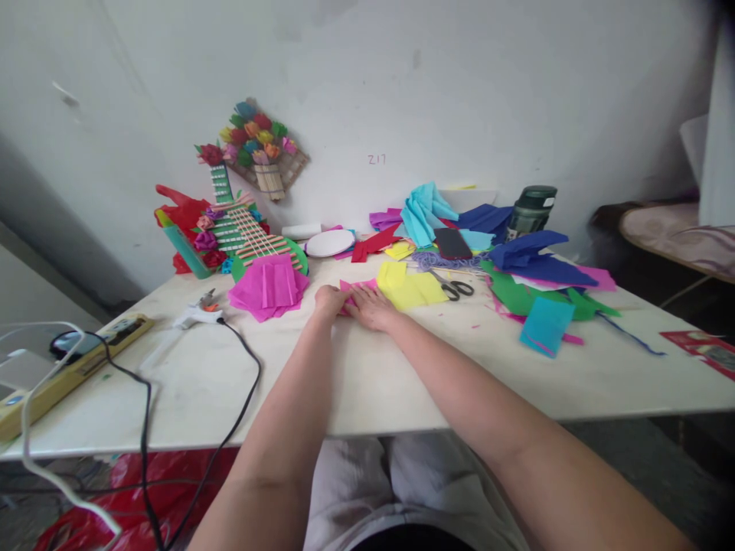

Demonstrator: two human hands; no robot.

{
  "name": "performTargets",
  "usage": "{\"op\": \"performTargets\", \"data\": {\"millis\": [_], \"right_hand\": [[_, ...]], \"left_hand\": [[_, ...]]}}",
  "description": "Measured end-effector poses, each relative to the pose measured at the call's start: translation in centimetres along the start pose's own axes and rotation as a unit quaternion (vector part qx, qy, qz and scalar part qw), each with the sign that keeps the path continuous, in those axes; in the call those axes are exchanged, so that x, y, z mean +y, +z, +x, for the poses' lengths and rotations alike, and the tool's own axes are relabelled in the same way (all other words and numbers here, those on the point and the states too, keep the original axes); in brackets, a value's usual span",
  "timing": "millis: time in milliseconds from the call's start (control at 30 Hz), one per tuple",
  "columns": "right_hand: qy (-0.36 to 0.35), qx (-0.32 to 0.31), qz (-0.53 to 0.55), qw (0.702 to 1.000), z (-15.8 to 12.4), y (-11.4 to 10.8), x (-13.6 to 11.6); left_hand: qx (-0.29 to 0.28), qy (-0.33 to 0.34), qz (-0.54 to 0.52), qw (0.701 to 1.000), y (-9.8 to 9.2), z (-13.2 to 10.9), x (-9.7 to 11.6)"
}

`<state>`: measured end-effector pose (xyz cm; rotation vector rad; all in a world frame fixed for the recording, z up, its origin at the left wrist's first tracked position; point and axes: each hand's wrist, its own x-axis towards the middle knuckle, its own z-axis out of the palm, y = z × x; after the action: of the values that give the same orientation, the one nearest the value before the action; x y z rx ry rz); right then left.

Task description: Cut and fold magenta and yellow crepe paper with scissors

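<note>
Pink paper (367,284) centre stage on the white table (373,390)!

Right hand (372,308) lies across it, fingers stretched out, not clenched. Left hand (331,300) sits at the paper's left end, fingers bent; whether they pinch it, I cannot tell. Just to the right, yellow paper (416,292), then scissors (459,289); over on the left, a magenta paper stack (269,291).

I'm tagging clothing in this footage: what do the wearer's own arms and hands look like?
Both the left arm and right arm are bare as far as they show, with no sleeve in view. The left hand and right hand wear no gloves, and no watch or bracelet shows at either wrist. Rings are too small to tell.
</note>
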<state>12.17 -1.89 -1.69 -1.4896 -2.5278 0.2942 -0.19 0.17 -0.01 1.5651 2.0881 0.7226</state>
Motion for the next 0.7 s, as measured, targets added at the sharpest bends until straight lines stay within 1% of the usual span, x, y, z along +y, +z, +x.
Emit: {"op": "performTargets", "data": {"millis": [300,500,600,700], "right_hand": [[0.031,-0.024,0.019,0.999,0.1,-0.5,0.1],[0.036,-0.011,-0.015,0.999,0.2,-0.4,0.9],[0.042,0.000,-0.026,0.999,0.3,-0.1,1.1],[0.051,-0.002,-0.029,0.998,0.3,0.1,1.1]], "left_hand": [[0.019,-0.005,0.056,0.998,-0.2,0.7,-0.4],[0.018,-0.019,0.048,0.998,-0.6,1.0,-0.8],[0.023,-0.027,0.025,0.999,-0.5,1.2,-1.0],[0.020,-0.028,0.012,0.999,-0.3,1.4,-1.2]]}}
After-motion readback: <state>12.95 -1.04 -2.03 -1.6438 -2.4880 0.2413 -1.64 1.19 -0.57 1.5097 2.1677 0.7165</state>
